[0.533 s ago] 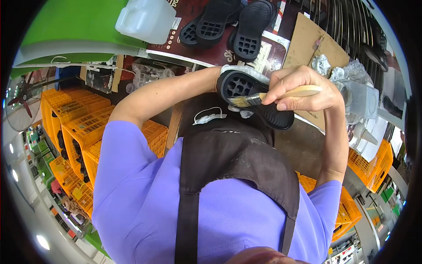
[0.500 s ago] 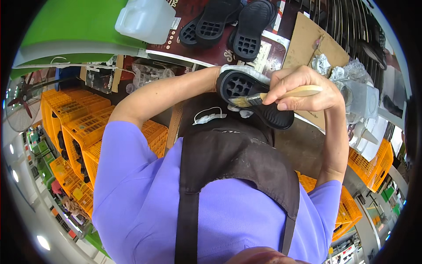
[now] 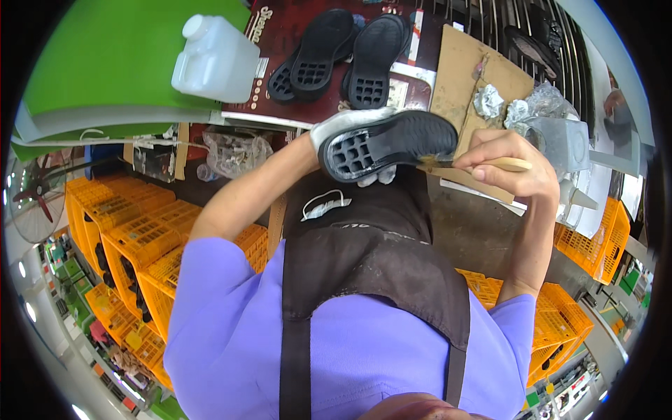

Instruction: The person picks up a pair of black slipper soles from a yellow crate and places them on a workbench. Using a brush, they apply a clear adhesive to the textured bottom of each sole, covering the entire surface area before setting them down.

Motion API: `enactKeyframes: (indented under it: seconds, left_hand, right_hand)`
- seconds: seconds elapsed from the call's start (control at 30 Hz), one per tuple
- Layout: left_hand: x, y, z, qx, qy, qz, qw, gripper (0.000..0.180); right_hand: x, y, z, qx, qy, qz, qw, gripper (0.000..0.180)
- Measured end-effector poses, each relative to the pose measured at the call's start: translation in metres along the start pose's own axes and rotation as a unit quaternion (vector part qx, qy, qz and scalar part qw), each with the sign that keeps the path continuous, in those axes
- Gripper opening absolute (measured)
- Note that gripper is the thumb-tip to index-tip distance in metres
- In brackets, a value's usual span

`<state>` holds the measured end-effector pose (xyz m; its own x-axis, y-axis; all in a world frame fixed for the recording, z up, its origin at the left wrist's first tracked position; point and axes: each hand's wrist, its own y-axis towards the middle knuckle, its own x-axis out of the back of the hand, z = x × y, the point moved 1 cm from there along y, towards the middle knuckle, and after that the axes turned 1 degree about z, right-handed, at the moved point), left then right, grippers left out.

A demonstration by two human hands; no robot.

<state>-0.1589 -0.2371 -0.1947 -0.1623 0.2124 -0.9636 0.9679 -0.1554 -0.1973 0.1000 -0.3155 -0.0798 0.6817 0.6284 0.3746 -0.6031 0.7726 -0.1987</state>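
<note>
Brush [image 3: 514,165] and sole [image 3: 388,142] have both shifted: the bristles have left the gridded heel for the edge of the front half, and the sole's toe end has swung farther from the body, just beyond the right hand's fingertips. Gloved in white, the left hand [image 3: 344,126] grips the sole from beneath around the heel half, while the bare right hand [image 3: 514,148] pinches the brush handle. Past the left hand lie more soles [image 3: 323,52] and a jug [image 3: 218,66]; past the right, cardboard [image 3: 455,77] and crumpled paper [image 3: 488,102].
</note>
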Motion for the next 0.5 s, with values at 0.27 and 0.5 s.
enactKeyframes:
  seconds: [0.27, 0.5]
  left_hand:
    - [-0.037, 0.008, 0.010, -0.196, -0.110, -0.032, 0.974, 0.072]
    - [-0.051, 0.004, 0.015, -0.165, -0.120, -0.056, 0.977, 0.070]
  right_hand:
    - [-0.035, -0.009, 0.016, 0.104, -0.111, -0.228, 0.962, 0.020]
    - [-0.050, 0.005, 0.004, 0.099, -0.141, -0.259, 0.950, 0.030]
